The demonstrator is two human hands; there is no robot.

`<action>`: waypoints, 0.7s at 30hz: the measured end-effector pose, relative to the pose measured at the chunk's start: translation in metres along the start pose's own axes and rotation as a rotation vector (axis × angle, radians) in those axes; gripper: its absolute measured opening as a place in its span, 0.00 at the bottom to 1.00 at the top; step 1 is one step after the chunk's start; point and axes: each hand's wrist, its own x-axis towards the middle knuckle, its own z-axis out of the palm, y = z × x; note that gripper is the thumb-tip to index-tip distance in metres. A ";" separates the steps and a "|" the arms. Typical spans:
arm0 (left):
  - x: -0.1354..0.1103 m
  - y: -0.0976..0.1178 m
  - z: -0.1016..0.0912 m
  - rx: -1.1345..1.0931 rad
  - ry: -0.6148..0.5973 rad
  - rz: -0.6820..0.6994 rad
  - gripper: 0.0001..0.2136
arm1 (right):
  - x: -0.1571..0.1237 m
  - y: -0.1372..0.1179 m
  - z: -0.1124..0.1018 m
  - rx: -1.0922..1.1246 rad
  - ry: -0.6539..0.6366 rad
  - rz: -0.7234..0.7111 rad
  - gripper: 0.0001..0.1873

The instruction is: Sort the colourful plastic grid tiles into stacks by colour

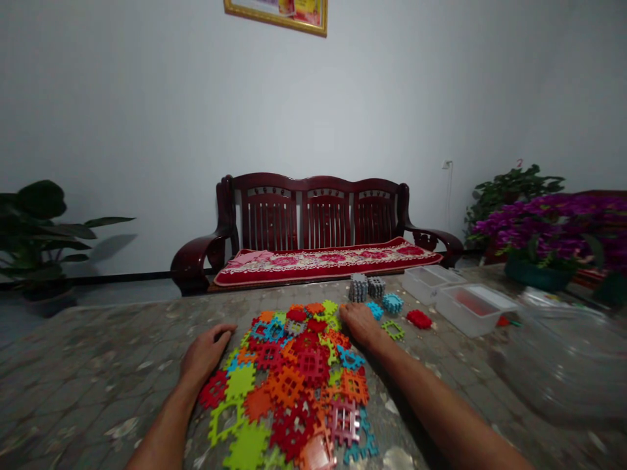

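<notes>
A heap of interlocking plastic puzzle tiles (287,385) in red, orange, lime, blue and pink lies spread on the patterned tabletop before me. My left hand (204,352) rests on the table just left of the heap, holding nothing, thumb and fingers a little apart. At the heap's far right edge, my right hand (360,321) is curled with its fingertips down beside the lime tiles; what is under its fingers, if anything, is hidden. Past it stand grey tile stacks (358,288), small blue tile stacks (392,302), a red stack (418,319) and a lime frame tile (392,329).
Translucent plastic boxes (474,310) stand on the right of the table, with a larger clear container (568,365) nearer. Purple flowers in a green pot (539,274) are behind them. Beyond the table is a wooden bench (313,222); a potted plant (42,228) stands left.
</notes>
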 end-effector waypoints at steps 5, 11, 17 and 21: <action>0.002 -0.003 0.001 -0.007 0.024 0.001 0.16 | -0.004 -0.001 0.006 0.151 0.112 0.119 0.14; 0.001 -0.001 -0.001 -0.004 0.020 0.011 0.17 | 0.000 0.000 0.036 1.064 0.480 0.542 0.22; 0.000 0.002 -0.003 -0.012 0.021 -0.002 0.16 | -0.009 0.003 0.050 1.260 0.480 0.550 0.18; 0.000 0.002 -0.002 -0.008 0.020 -0.001 0.16 | -0.014 -0.005 0.040 1.273 0.336 0.372 0.15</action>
